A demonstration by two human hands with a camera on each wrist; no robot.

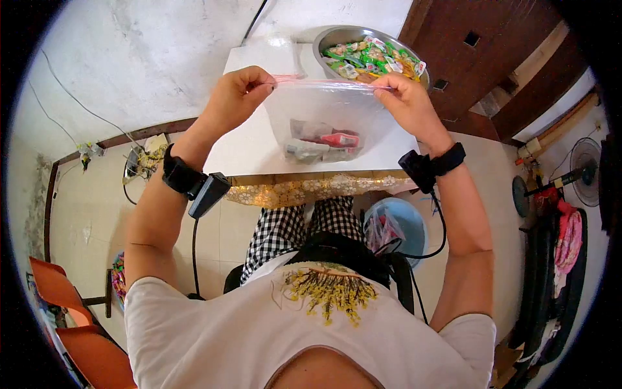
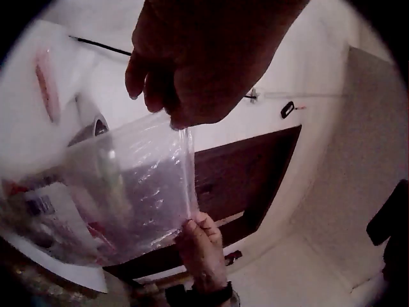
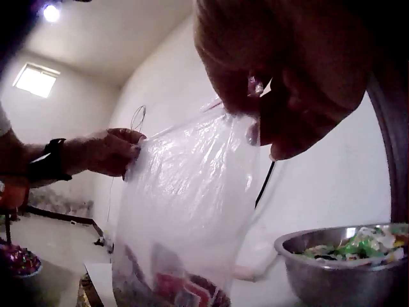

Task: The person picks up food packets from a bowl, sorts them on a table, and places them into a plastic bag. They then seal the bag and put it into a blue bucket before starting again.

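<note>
A clear plastic zip bag (image 1: 324, 107) with a pinkish top edge hangs stretched between both hands. Several small packets (image 1: 324, 141), red and silvery grey, lie in its bottom. My left hand (image 1: 240, 97) pinches the top left corner between thumb and fingers. At the opposite corner, my right hand (image 1: 408, 104) pinches the same edge. The left wrist view shows the bag (image 2: 140, 185) from the side, its top edge pulled straight between the hands. In the right wrist view the packets (image 3: 179, 281) show through the film.
On the white table (image 1: 240, 146), behind the bag, stands a metal bowl (image 1: 322, 48) full of green and yellow wrapped packets. More clear plastic bags (image 1: 275, 55) lie at the back left. Below the table's right front is a light blue bucket (image 1: 414, 236) with a plastic bag inside.
</note>
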